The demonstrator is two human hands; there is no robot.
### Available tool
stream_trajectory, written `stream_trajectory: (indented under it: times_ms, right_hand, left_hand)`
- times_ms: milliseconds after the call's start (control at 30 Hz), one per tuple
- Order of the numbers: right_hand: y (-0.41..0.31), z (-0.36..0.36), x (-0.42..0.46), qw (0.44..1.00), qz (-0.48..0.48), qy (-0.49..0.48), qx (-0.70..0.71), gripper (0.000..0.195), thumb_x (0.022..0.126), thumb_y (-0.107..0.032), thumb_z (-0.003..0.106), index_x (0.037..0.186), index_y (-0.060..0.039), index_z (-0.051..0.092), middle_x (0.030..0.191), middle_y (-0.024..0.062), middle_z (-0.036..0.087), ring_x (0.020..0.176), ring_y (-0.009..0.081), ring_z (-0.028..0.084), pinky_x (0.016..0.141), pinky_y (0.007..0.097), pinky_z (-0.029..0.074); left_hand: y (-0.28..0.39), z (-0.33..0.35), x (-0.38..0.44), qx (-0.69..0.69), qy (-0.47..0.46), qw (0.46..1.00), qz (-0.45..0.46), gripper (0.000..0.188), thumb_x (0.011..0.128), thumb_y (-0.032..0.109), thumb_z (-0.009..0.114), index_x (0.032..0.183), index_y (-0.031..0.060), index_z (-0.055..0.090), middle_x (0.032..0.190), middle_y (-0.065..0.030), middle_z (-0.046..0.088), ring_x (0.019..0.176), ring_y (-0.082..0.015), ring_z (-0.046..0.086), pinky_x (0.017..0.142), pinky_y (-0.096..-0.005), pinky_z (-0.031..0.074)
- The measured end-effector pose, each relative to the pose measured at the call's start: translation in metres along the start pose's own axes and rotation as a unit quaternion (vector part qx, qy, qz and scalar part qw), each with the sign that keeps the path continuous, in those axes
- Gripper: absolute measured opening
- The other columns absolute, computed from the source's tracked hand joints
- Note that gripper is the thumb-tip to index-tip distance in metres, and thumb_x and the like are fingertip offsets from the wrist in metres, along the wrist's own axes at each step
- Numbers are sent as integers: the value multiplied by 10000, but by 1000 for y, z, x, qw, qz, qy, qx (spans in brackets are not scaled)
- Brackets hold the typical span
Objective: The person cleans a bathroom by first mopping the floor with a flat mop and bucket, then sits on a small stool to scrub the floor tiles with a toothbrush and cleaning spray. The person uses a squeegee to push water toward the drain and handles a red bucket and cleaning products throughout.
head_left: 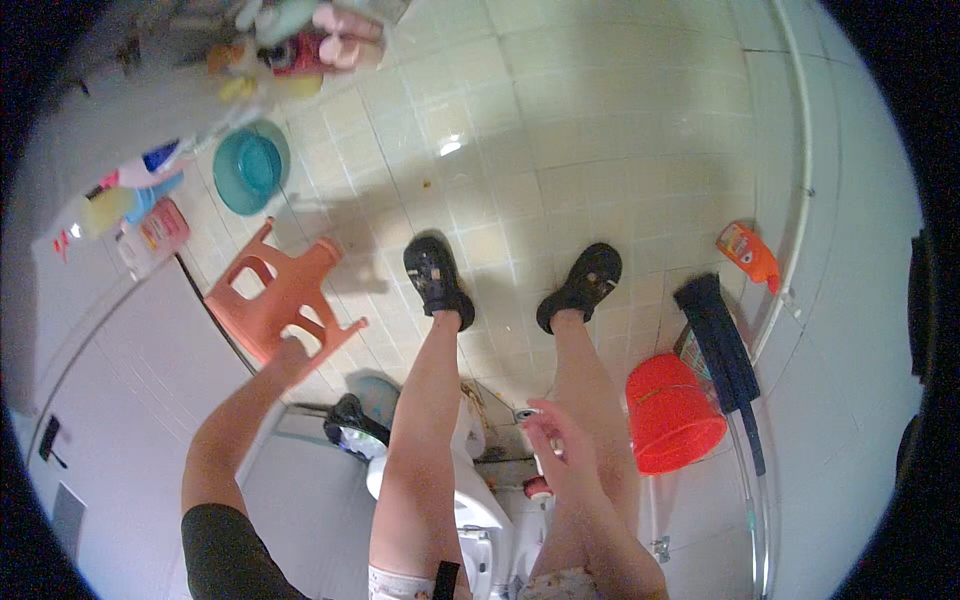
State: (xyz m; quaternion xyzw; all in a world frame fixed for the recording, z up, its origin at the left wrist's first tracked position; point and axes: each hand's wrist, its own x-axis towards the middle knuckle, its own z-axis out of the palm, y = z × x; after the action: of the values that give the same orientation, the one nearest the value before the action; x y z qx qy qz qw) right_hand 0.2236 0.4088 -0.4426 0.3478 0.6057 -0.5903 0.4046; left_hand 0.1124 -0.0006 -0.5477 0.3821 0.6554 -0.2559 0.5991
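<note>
An orange plastic stool (281,289) is tilted off to the left, its legs pointing up and to the right. My left hand (295,358) grips it at the lower edge, with the fingers partly hidden behind the stool. In front of my right thigh, my right hand (559,450) hangs with its fingers bent and apart, holding nothing that I can see. Both feet, in black clogs (433,274), stand apart on the tiled floor (495,210).
A teal basin (247,171) lies beyond the stool. On the right are a red bucket (671,416), a dark flat mop (716,337) and an orange bottle (746,251). Behind my legs are a white toilet (480,502) and a black-lined bin (352,427). Bottles crowd the upper left.
</note>
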Motion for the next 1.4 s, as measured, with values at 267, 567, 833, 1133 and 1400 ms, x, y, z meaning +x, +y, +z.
stream_trajectory:
  times_ms: [267, 567, 833, 1133, 1400]
  right_hand:
    - [40, -15, 14, 994, -41, 68, 71, 312, 843, -81, 521, 1151, -75, 473, 803, 72, 599, 691, 168, 597, 620, 298, 475]
    - [43, -80, 42, 926, -62, 336, 161, 296, 830, -96, 520, 1123, -60, 494, 827, 102, 610, 716, 200, 613, 627, 323, 489]
    - [39, -115, 68, 976, -41, 209, 46, 285, 828, -126, 518, 1104, -57, 519, 850, 123, 619, 758, 215, 624, 647, 327, 495]
    - [-70, -124, 94, 941, -32, 204, 268, 244, 858, -61, 508, 1102, -53, 506, 817, 46, 599, 724, 100, 553, 651, 251, 449]
    - [-209, -161, 72, 965, -129, 229, 2, 302, 827, -126, 553, 1124, -83, 519, 906, 108, 617, 769, 225, 596, 650, 321, 483]
  left_hand:
    - [69, -253, -16, -27, 113, 991, 73, 341, 664, 368, 598, 666, 28, 628, 601, -146, 609, 604, -315, 626, 561, -428, 492]
    - [135, -438, 96, -78, 174, 976, 107, 698, 667, 693, 501, 751, 21, 670, 765, -187, 630, 779, -343, 610, 698, -407, 468]
    - [149, -434, 166, -83, 46, 995, 39, 663, 695, 613, 543, 940, 5, 647, 933, -191, 624, 925, -349, 578, 851, -414, 424]
    - [114, -372, 193, -127, 212, 962, 112, 616, 722, 549, 551, 1032, 20, 605, 996, -182, 606, 964, -353, 560, 872, -446, 406]
    - [110, -295, 208, -186, 427, 868, 174, 589, 745, 492, 557, 1114, 33, 568, 1052, -174, 590, 998, -357, 544, 890, -475, 389]
